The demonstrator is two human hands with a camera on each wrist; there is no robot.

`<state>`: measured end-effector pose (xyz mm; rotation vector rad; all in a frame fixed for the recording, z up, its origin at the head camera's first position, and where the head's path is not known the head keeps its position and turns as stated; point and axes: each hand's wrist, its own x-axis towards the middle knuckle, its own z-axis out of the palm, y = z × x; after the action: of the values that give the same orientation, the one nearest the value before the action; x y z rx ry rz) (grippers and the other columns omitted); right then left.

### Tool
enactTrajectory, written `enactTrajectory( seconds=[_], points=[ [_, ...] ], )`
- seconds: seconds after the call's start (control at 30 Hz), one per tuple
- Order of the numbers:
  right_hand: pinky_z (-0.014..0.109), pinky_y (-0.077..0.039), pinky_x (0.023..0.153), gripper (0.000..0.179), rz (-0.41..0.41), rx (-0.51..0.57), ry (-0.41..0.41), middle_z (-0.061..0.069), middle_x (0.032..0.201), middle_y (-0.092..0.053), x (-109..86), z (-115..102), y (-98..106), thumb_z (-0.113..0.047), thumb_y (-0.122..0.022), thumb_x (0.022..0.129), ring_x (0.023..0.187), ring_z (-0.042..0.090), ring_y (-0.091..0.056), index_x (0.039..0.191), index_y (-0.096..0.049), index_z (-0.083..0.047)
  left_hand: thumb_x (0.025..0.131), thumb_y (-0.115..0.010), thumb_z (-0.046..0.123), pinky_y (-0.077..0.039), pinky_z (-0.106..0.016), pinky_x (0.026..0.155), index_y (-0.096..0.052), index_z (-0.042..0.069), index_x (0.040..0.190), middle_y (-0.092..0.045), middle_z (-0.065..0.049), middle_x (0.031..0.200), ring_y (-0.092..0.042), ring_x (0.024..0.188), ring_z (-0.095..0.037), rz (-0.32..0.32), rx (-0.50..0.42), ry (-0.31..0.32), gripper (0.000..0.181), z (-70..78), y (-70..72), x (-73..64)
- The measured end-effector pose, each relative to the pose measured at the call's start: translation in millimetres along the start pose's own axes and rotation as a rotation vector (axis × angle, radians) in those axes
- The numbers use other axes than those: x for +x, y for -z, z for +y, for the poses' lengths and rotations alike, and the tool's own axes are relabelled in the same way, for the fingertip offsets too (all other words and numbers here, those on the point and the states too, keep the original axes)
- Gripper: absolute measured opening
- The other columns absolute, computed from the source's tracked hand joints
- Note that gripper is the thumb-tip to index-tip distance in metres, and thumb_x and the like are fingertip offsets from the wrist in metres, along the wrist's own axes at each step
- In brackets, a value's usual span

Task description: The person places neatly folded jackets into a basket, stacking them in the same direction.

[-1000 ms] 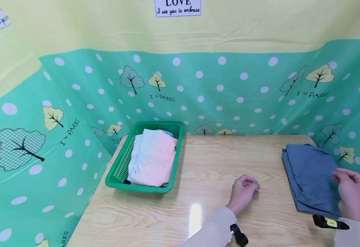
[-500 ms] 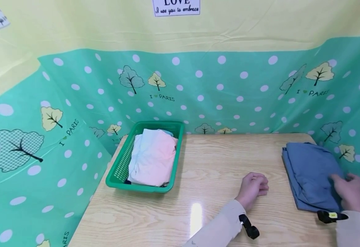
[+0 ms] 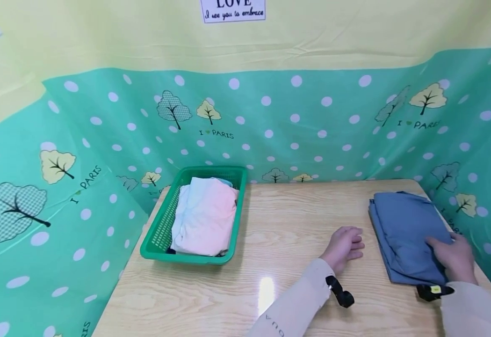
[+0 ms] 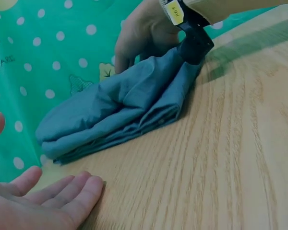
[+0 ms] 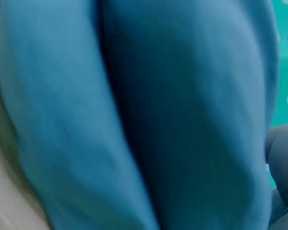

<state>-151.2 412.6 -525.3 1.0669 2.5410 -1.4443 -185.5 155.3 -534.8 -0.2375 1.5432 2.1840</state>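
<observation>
A folded blue cloth lies along the right edge of the surface, near its far right corner. The right hand rests on the cloth's right side, thumb on top; whether it grips, I cannot tell. The left hand holds nothing, fingers loosely extended towards the cloth. By the left edge, a green basket holds a folded pale cloth.

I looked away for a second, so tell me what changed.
The right hand came down on the folded blue cloth and now grips its right edge, thumb on top. The left hand moved a little toward the cloth, its fingers straightening. The green basket and the pale cloth inside stayed put.
</observation>
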Motion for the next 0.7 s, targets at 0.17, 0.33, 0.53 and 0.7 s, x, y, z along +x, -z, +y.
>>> enactTrajectory(
  seconds=[0.17, 0.33, 0.53, 0.7],
  points=[
    [0.068, -0.028, 0.117, 0.088, -0.051, 0.02, 0.022, 0.04, 0.163, -0.005, -1.8, -2.4, -8.9, -0.037, -0.051, 0.102, 0.147, 0.06, -0.019, 0.159, -0.003, 0.01, 0.092, -0.07, 0.027, -0.057, -0.053, 0.094, -0.062, 0.014, 0.113, -0.063, -0.014, 0.113, -0.065, 0.102, -0.029, -0.03, 0.005, 0.009, 0.026, 0.9, -1.5, 2.2],
    [0.069, -0.03, 0.115, 0.087, -0.07, 0.009, 0.032, 0.041, 0.162, -0.008, -5.4, -5.5, -15.8, -0.038, -0.05, 0.102, 0.145, 0.061, -0.022, 0.159, -0.004, 0.01, 0.091, -0.07, 0.028, -0.054, -0.054, 0.097, -0.062, 0.013, 0.114, -0.06, -0.014, 0.112, -0.061, 0.103, -0.028, -0.069, -0.017, 0.03, 0.028, 2.4, -3.9, 7.9],
    [0.069, -0.029, 0.117, 0.09, -0.097, 0.029, 0.028, 0.04, 0.163, -0.006, -10.0, -8.9, -20.2, -0.042, -0.049, 0.102, 0.146, 0.06, -0.02, 0.159, -0.004, 0.01, 0.088, -0.071, 0.031, -0.053, -0.052, 0.094, -0.06, 0.013, 0.12, -0.057, -0.014, 0.111, -0.058, 0.099, -0.028, -0.076, -0.047, 0.082, 0.038, 5.5, -5.8, 13.3],
    [0.069, -0.026, 0.118, 0.095, -0.132, 0.056, -0.003, 0.039, 0.164, -0.002, -12.8, -8.9, -23.9, -0.05, -0.048, 0.101, 0.148, 0.06, -0.016, 0.16, 0.0, 0.008, 0.089, -0.07, 0.024, -0.05, -0.033, 0.077, -0.063, 0.013, 0.11, -0.059, -0.005, 0.098, -0.056, 0.087, -0.018, -0.133, -0.027, 0.11, 0.025, 6.0, -5.7, 14.2]
  ],
)
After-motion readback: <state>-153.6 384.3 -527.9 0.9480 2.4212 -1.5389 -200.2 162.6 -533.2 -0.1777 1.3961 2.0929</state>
